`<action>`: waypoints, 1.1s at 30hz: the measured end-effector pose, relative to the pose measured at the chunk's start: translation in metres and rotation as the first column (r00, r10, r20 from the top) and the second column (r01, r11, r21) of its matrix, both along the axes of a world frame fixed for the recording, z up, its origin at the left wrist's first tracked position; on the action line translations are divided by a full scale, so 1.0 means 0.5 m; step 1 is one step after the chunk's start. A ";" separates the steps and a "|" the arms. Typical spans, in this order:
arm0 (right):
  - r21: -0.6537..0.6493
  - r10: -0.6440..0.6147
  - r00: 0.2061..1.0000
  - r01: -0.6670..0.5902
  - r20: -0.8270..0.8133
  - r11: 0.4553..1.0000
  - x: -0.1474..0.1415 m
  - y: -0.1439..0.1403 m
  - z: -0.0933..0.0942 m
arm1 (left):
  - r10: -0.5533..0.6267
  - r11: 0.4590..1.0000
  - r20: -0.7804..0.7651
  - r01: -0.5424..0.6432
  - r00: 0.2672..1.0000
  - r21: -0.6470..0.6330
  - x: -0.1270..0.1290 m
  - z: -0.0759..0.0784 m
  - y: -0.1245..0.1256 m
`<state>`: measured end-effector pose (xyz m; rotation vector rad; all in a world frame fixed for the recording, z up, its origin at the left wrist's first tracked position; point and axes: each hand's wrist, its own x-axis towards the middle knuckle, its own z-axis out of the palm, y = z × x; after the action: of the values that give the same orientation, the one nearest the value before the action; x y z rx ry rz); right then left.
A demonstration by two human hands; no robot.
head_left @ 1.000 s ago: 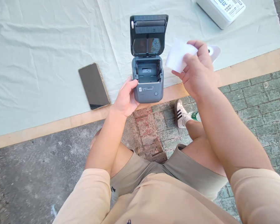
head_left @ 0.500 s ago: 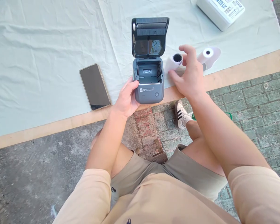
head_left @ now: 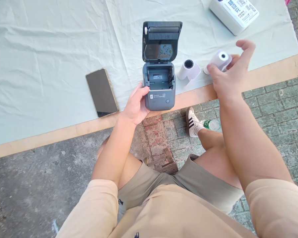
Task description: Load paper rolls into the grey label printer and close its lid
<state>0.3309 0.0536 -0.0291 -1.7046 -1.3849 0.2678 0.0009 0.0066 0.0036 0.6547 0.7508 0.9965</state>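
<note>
The right hand [head_left: 228, 77] has left the first paper roll [head_left: 188, 68] on the counter [head_left: 64, 49] and now reaches half-open around the second roll [head_left: 220, 60], while the left hand [head_left: 135, 107] grips the open printer [head_left: 159, 89].

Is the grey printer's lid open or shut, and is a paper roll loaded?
Open: the printer lid stands upright, and its paper bay shows no roll.

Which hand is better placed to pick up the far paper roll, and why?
Right. The right hand is already at the far paper roll, fingers spread around it; the left hand steadies the open printer.
</note>
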 end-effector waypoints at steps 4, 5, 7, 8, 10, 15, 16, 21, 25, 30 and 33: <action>0.116 0.014 0.994 -0.001 -0.105 0.993 -0.008 0.008 0.017 | 0.001 1.000 0.005 -0.001 1.000 0.006 -0.001 0.000 0.000; 0.151 0.044 0.984 -0.018 -0.171 0.988 -0.013 0.007 0.029 | 0.004 1.000 0.004 -0.004 1.000 0.004 -0.001 0.001 -0.001; 0.187 0.132 0.941 -0.075 -0.312 0.979 -0.029 0.001 0.060 | 0.010 1.000 0.000 -0.010 1.000 -0.002 0.000 0.002 -0.002; 0.191 0.178 0.910 -0.112 -0.374 0.975 -0.040 -0.004 0.076 | 0.011 1.000 -0.005 -0.011 1.000 -0.005 0.000 0.003 -0.002; 0.186 0.275 0.859 -0.214 -0.432 0.959 -0.070 -0.017 0.108 | 0.008 1.000 -0.020 -0.008 1.000 -0.006 0.001 0.003 -0.002; 0.356 0.557 0.830 -0.511 -0.032 0.782 -0.173 -0.056 0.163 | 0.011 1.000 -0.058 -0.011 0.998 0.001 0.002 0.004 -0.002; 0.285 0.575 0.817 -0.564 0.052 0.775 -0.194 -0.064 0.171 | 0.014 1.000 -0.065 -0.014 0.998 0.004 0.003 0.005 -0.003; -0.080 0.509 0.746 -0.530 0.429 0.844 -0.259 -0.086 0.188 | 0.033 0.999 -0.106 -0.031 0.994 0.018 0.007 0.009 -0.011; -0.146 0.491 0.695 -0.495 0.525 0.856 -0.269 -0.082 0.180 | 0.018 0.999 -0.113 -0.015 0.993 0.032 0.011 0.011 -0.017; -0.077 0.488 0.698 -0.532 0.524 0.843 -0.264 -0.074 0.168 | 0.007 0.999 -0.076 -0.003 0.997 0.042 0.011 0.009 -0.015; 0.010 0.486 0.666 -0.595 0.565 0.804 -0.261 -0.078 0.156 | 0.015 1.000 -0.067 -0.014 0.998 0.020 0.008 0.006 -0.011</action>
<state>0.2003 0.0146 0.0490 -1.1903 -2.2702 -0.0407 0.0051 0.0012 0.0065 0.7033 0.8062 1.0006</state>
